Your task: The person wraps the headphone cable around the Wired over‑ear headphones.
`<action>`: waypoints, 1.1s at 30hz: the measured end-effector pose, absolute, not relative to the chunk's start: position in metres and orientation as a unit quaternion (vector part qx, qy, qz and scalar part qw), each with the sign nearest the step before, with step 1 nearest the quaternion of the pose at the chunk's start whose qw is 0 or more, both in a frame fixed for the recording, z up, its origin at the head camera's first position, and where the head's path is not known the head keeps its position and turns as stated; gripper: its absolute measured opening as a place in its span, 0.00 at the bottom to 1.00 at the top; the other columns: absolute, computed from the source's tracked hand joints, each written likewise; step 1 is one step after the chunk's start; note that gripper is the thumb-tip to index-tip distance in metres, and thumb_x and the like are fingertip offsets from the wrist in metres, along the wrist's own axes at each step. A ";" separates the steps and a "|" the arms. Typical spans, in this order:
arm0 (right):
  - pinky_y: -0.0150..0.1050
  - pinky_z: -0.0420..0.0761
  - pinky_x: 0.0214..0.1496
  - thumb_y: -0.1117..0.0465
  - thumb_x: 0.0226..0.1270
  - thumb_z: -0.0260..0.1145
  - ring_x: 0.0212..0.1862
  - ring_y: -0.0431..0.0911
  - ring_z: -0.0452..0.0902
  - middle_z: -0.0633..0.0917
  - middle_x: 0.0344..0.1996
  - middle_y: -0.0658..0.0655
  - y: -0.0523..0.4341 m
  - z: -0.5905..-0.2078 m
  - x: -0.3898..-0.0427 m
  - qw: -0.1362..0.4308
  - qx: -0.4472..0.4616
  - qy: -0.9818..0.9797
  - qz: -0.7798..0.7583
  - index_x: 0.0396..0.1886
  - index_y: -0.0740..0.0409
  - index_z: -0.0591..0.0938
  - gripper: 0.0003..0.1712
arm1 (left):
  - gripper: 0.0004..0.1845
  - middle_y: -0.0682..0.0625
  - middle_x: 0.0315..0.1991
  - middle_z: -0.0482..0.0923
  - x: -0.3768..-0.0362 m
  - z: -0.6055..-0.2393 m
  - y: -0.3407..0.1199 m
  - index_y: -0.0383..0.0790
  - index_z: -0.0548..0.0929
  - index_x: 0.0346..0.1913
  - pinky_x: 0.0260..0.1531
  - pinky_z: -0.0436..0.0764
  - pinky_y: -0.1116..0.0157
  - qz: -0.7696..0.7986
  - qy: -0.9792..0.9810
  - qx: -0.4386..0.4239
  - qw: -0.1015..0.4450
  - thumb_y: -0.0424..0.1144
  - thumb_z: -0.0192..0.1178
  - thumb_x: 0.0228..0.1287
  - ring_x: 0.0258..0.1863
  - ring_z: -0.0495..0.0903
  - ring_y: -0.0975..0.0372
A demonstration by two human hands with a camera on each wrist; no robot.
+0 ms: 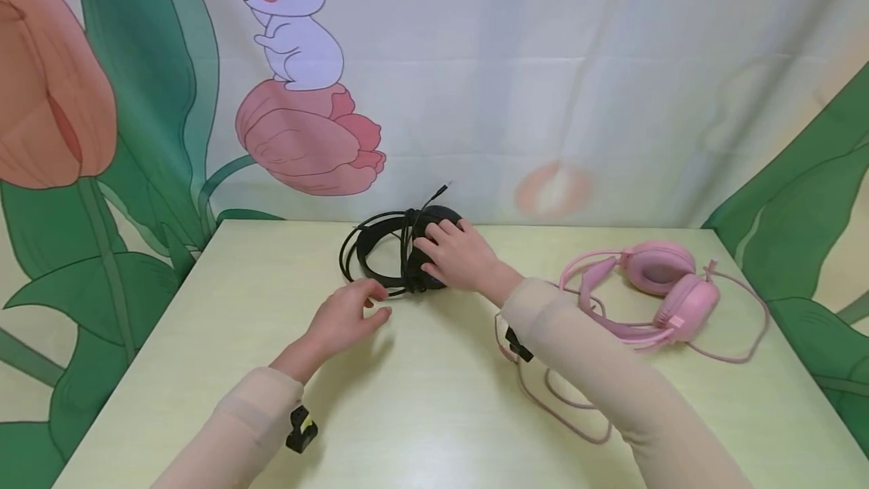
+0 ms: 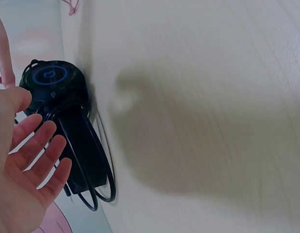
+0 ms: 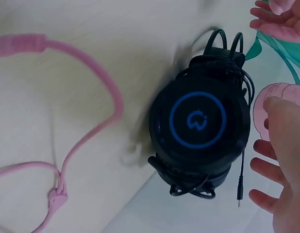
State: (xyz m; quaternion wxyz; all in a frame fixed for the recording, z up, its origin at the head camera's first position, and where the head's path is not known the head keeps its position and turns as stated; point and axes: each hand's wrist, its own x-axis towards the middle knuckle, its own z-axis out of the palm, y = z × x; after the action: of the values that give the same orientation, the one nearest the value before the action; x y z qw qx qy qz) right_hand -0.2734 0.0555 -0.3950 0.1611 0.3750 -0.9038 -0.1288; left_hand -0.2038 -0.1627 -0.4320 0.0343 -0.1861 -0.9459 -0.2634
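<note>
Blue ring (image 3: pixel 197 120), seemingly unseen overhead.

Head camera looks down and forward over the whole tabletop (image 1: pixel 434 398), taking both sleeves from well back. Left wrist camera sits close, looking past the left hand (image 2: pixel 24 165) at the black headset (image 2: pixel 67 121) just beyond its grip. Right wrist camera hangs right above that same headset's ringed earcup (image 3: pixel 198 121). All three views share it.

Pale green table (image 1: pixel 434 413) — black headset (image 1: pixel 397 255), pink headset (image 1: pixel 661 289) lying on it.
</note>
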 end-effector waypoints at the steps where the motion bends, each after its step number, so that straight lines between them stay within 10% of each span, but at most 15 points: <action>1: 0.44 0.70 0.48 0.43 0.67 0.52 0.49 0.49 0.68 0.73 0.49 0.52 0.058 -0.394 -0.272 0.163 0.378 -0.903 -0.125 0.59 0.47 0.71 0.24 | 0.13 0.51 0.40 0.79 -0.203 -0.432 -0.162 0.41 0.78 0.43 0.37 0.77 0.59 -0.260 -0.946 -0.188 0.035 0.43 0.59 0.57 0.40 0.79 0.55; 33: 0.51 0.70 0.53 0.49 0.63 0.58 0.57 0.54 0.69 0.74 0.55 0.56 0.177 -0.399 -0.242 0.173 0.354 -0.919 -0.030 0.57 0.50 0.73 0.24 | 0.24 0.48 0.53 0.74 -0.185 -0.433 -0.139 0.43 0.73 0.54 0.54 0.73 0.55 -0.208 -0.926 -0.302 0.093 0.44 0.63 0.54 0.55 0.73 0.54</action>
State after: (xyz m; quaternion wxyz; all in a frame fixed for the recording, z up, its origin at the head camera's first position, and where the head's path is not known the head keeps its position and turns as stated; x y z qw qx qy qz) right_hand -0.2418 0.1767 -0.3991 0.1730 0.3541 -0.9186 -0.0296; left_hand -0.1850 -0.1386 -0.4332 0.0928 -0.3016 -0.9258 -0.2080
